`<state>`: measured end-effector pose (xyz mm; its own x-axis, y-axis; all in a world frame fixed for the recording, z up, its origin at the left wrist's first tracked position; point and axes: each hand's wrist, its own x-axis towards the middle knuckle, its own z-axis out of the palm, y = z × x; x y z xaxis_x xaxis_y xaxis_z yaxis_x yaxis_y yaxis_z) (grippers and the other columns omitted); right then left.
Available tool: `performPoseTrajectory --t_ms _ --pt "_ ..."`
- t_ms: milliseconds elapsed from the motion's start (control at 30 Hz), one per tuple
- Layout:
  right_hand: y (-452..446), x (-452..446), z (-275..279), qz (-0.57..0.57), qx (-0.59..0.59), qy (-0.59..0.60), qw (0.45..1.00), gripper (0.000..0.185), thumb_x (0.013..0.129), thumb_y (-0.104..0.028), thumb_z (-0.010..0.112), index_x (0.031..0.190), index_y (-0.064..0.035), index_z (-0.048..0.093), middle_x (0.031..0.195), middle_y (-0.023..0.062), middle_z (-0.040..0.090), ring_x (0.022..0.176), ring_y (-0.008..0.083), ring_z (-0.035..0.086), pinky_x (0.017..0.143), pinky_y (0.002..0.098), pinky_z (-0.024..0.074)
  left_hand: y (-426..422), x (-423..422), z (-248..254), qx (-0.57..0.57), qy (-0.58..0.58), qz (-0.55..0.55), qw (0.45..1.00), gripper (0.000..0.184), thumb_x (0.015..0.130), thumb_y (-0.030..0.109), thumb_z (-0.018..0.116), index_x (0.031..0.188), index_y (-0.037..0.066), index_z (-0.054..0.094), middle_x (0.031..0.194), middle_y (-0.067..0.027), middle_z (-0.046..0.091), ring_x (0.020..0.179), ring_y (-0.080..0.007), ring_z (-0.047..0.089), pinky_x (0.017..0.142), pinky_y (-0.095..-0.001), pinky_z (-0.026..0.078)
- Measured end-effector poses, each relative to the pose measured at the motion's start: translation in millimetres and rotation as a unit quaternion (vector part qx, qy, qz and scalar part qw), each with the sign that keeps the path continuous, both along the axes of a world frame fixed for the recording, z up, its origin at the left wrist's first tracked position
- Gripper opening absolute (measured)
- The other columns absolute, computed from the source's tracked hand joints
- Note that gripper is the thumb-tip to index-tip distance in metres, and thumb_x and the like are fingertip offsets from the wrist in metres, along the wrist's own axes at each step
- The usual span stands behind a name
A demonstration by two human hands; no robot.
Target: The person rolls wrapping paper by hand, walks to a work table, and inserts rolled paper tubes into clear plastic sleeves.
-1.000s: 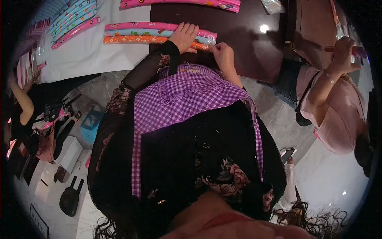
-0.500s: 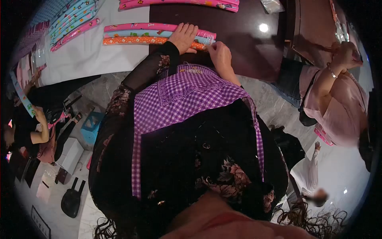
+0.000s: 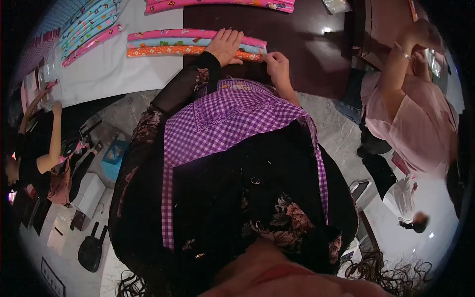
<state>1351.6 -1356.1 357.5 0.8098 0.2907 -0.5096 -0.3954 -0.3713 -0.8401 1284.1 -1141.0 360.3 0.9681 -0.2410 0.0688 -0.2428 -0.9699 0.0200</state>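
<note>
Three long printed rolls lie side by side across the table in front of me: a pink roll (image 3: pixel 168 34) at the back, a light blue roll (image 3: pixel 168 43) in the middle and an orange roll with white shapes (image 3: pixel 163 51) nearest me. Flat across them rests my left hand (image 3: pixel 225 46), fingers stretched out over the pink roll and thumb near the orange one. At their right end, the fingertips of my right hand (image 3: pixel 277 65) are pinched at the end of the orange roll, where some clear plastic shows. Exactly what is between those fingertips is partly hidden.
Another pink roll (image 3: pixel 217 7) lies farther back. Several blue and pink rolls (image 3: pixel 91 29) are stacked at left on the white cloth (image 3: pixel 148 74). A clear plastic packet (image 3: pixel 337 6) sits on the dark table (image 3: pixel 316 64). People work at left and right (image 3: pixel 410 104).
My right hand has shifted slightly right and down, still pinched at the orange roll's end. My left hand stays on the rolls. The person at right has raised an arm.
</note>
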Motion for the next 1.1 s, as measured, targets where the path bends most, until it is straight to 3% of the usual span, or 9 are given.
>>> performPoseTrajectory --t_ms 167,233,333,367,467,500,733,800,1100 --pt "-7 1 -6 -0.012 0.048 0.063 0.997 0.019 0.082 -0.016 0.063 0.082 0.0033 0.064 0.068 0.0022 0.057 0.061 0.0119 0.052 0.055 0.0281 0.0420 -2 1 8 0.003 0.002 0.005 1.000 0.097 0.066 0.061 0.069 0.131 -0.004 0.039 0.120 -0.0159 0.048 0.113 -0.0310 0.045 0.102 -0.0438 0.032" --pt "-10 4 -17 0.054 0.047 -0.095 0.993 0.016 0.081 -0.016 0.064 0.083 0.0005 0.064 0.072 0.0048 0.059 0.066 0.0143 0.055 0.058 0.0314 0.0447 -2 1 11 -0.004 0.012 0.007 1.000 0.096 0.066 0.060 0.069 0.131 -0.004 0.040 0.121 -0.0166 0.048 0.114 -0.0311 0.045 0.103 -0.0440 0.032" --pt "-6 3 0 0.056 0.019 -0.115 0.992 0.018 0.080 -0.016 0.065 0.077 0.0006 0.062 0.075 0.0084 0.060 0.068 0.0156 0.057 0.061 0.0333 0.0460 -3 -1 2 -0.052 0.016 0.019 0.998 0.094 0.068 0.059 0.067 0.133 -0.003 0.038 0.125 -0.0182 0.049 0.122 -0.0339 0.043 0.105 -0.0465 0.030" --pt "-4 -2 -2 0.016 0.127 -0.199 0.972 0.019 0.079 -0.016 0.067 0.075 0.0008 0.059 0.071 0.0116 0.058 0.065 0.0151 0.056 0.061 0.0331 0.0463 -5 0 -19 -0.007 0.040 0.025 0.999 0.094 0.068 0.059 0.066 0.134 -0.001 0.037 0.126 -0.0187 0.048 0.124 -0.0348 0.042 0.105 -0.0482 0.030" --pt "5 -6 -19 0.031 -0.054 -0.247 0.967 0.027 0.078 -0.022 0.067 0.076 0.0020 0.056 0.070 0.0184 0.055 0.063 0.0243 0.056 0.058 0.0382 0.0449 -1 4 -34 -0.072 -0.152 -0.022 0.986 0.094 0.068 0.062 0.065 0.132 -0.002 0.040 0.117 -0.0162 0.054 0.110 -0.0294 0.053 0.100 -0.0438 0.037" --pt "7 -7 -11 0.025 -0.015 -0.240 0.970 0.031 0.078 -0.026 0.066 0.073 0.0025 0.054 0.071 0.0187 0.054 0.063 0.0250 0.054 0.057 0.0413 0.0434 -10 16 10 -0.089 0.132 0.046 0.986 0.091 0.069 0.060 0.066 0.130 -0.003 0.042 0.114 -0.0177 0.055 0.108 -0.0313 0.053 0.099 -0.0447 0.037" --pt "26 -9 -20 -0.036 0.021 -0.287 0.957 0.026 0.082 -0.021 0.060 0.077 0.0028 0.051 0.066 0.0162 0.051 0.059 0.0268 0.055 0.051 0.0398 0.0406 9 12 -45 -0.013 -0.031 -0.019 0.999 0.088 0.069 0.058 0.067 0.130 -0.001 0.042 0.116 -0.0170 0.054 0.108 -0.0329 0.052 0.095 -0.0448 0.040" --pt "23 -4 8 0.005 0.010 -0.076 0.997 0.026 0.080 -0.025 0.062 0.074 0.0006 0.061 0.060 0.0132 0.059 0.047 0.0231 0.058 0.044 0.0346 0.0443 10 10 -45 -0.018 0.001 0.014 1.000 0.089 0.064 0.051 0.074 0.129 0.000 0.042 0.123 -0.0198 0.050 0.116 -0.0365 0.047 0.098 -0.0485 0.036" --pt "19 15 -8 0.047 -0.015 0.033 0.998 0.029 0.070 -0.031 0.069 0.061 -0.0042 0.066 0.050 0.0072 0.056 0.036 0.0168 0.050 0.035 0.0308 0.0388 17 11 -58 -0.011 0.030 0.003 0.999 0.094 0.067 0.059 0.069 0.134 0.001 0.038 0.123 -0.0192 0.051 0.116 -0.0366 0.047 0.100 -0.0493 0.035"
